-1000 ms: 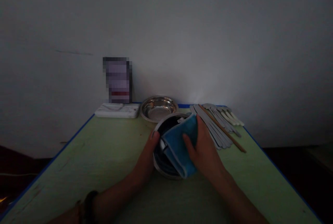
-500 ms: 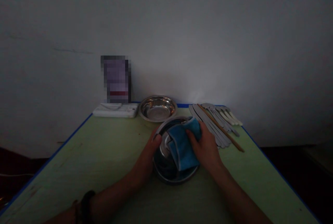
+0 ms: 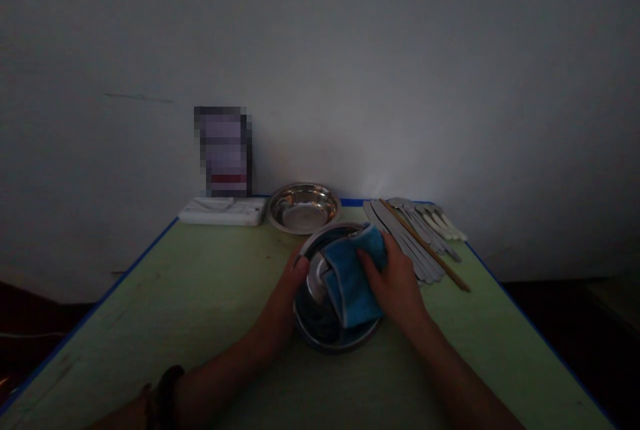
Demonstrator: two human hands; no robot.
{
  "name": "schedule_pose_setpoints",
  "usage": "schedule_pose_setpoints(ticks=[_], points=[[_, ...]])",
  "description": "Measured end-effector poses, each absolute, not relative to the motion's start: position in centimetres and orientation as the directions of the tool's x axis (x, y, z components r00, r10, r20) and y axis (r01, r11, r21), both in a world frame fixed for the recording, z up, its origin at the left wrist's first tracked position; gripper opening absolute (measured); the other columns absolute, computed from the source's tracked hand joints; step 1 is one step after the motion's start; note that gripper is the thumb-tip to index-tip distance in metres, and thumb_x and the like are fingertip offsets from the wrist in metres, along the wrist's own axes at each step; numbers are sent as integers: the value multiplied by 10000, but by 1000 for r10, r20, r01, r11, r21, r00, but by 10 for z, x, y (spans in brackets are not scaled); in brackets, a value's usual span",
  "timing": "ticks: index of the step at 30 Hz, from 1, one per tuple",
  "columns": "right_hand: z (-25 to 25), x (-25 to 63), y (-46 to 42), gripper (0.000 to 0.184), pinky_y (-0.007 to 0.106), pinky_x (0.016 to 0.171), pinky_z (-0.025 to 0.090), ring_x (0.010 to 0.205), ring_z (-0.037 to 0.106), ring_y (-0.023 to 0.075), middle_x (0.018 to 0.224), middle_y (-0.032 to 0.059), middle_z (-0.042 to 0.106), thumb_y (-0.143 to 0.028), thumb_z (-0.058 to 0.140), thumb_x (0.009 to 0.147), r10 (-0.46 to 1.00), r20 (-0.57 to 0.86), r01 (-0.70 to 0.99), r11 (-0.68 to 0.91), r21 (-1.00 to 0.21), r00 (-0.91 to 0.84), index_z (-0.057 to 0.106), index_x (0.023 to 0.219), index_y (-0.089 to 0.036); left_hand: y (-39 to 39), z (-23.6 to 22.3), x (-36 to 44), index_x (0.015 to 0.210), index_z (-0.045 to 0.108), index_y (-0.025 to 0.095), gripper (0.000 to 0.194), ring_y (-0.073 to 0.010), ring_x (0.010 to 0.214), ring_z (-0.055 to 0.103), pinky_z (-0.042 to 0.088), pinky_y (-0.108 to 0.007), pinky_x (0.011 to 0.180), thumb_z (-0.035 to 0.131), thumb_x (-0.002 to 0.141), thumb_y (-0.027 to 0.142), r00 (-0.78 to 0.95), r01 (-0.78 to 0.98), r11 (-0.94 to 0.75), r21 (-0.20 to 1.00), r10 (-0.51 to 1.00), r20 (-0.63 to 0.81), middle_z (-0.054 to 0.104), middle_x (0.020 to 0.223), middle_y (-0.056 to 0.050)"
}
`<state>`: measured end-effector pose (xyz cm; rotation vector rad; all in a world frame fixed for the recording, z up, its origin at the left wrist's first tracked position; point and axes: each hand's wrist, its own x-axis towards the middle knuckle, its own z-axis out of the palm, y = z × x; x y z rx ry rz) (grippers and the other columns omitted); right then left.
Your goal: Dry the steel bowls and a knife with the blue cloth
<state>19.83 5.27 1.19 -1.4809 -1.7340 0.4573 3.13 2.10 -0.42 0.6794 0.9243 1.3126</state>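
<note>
A round stainless-steel bowl (image 3: pixel 316 283) is tilted up towards me near the middle of the table. My left hand (image 3: pixel 286 297) grips its left rim, thumb over the edge and the other fingers hidden behind. On the right side, my right hand (image 3: pixel 400 281) pinches a folded blue cloth (image 3: pixel 356 283) with a pale edge. The cloth drapes over the bowl's rim and covers much of its inside. Whether the right fingers also touch the bowl's outside is hidden.
Behind stands a second steel bowl (image 3: pixel 305 217) against the wall. A white power strip-like block (image 3: pixel 223 212) lies at back left, below a blurred upright panel (image 3: pixel 223 150). At back right lie several grey blades (image 3: pixel 407 243), a brown chopstick-like stick (image 3: pixel 425 245) and several spoons (image 3: pixel 434 223).
Almost nothing differs. Both hands, the bowl and the cloth keep nearly the same place and pose.
</note>
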Motion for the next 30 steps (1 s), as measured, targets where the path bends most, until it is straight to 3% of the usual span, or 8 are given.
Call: schedule_pose_setpoints(ticks=[5,9,18,20,23,25,27,30], points=[[10,198,53,283,342,683,434,786,590,222,892,61,635,-338,450,812,944,329,650,245,-720,9,511,1044,-187,22,1,33,1175,540,218,463,-256,1170,461,291,-396,1032,517,780,458,-59,-460,113,881,986,-157,628,1130,-33],[8,198,54,277,340,689,437,784,591,217,882,55,634,-334,451,811,946,325,646,248,-722,1,509,1041,-190,22,0,33,1191,525,220,471,-255,1142,489,308,-400,1019,496,789,466,-15,-480,161,862,981,-192,637,1115,-41],[8,197,56,298,362,709,444,783,598,225,869,71,646,-329,475,789,953,300,628,218,-747,26,528,1033,-168,23,2,32,1113,586,234,408,-255,1146,488,310,-398,1022,505,782,460,-50,-470,169,867,975,-217,665,1058,-30],[7,197,56,329,365,718,458,800,604,225,891,76,652,-354,509,764,969,241,535,176,-826,54,540,1032,-167,25,3,33,1092,596,238,399,-252,1129,505,342,-397,1001,512,775,466,-95,-492,180,852,961,-258,670,1047,-24],[3,194,55,368,351,693,491,779,630,215,878,70,671,-412,530,744,1000,0,210,-4,-978,20,563,1014,-165,28,4,33,1072,602,219,428,-247,1101,530,361,-396,988,502,769,503,-141,-549,239,801,918,-371,670,1049,-28],[0,193,54,374,348,675,503,754,641,212,840,65,683,-427,532,742,993,-114,41,-113,-993,-27,581,998,-159,29,1,32,1078,599,209,456,-244,1097,534,347,-397,1002,487,770,526,-130,-568,255,783,911,-391,667,1055,-34],[-2,192,54,353,355,686,504,765,642,217,828,63,687,-412,552,730,992,-124,5,-124,-992,-32,599,969,-157,29,-3,30,1098,590,208,472,-240,1114,520,319,-393,1023,486,770,532,-123,-554,236,798,925,-359,662,1066,-36],[-4,192,55,299,360,691,501,773,634,218,834,56,683,-378,573,716,999,-48,88,-46,-995,-19,613,917,-160,29,-9,29,1143,560,205,483,-231,1145,493,295,-383,1039,498,773,510,-137,-543,163,823,951,-279,651,1090,-35]])
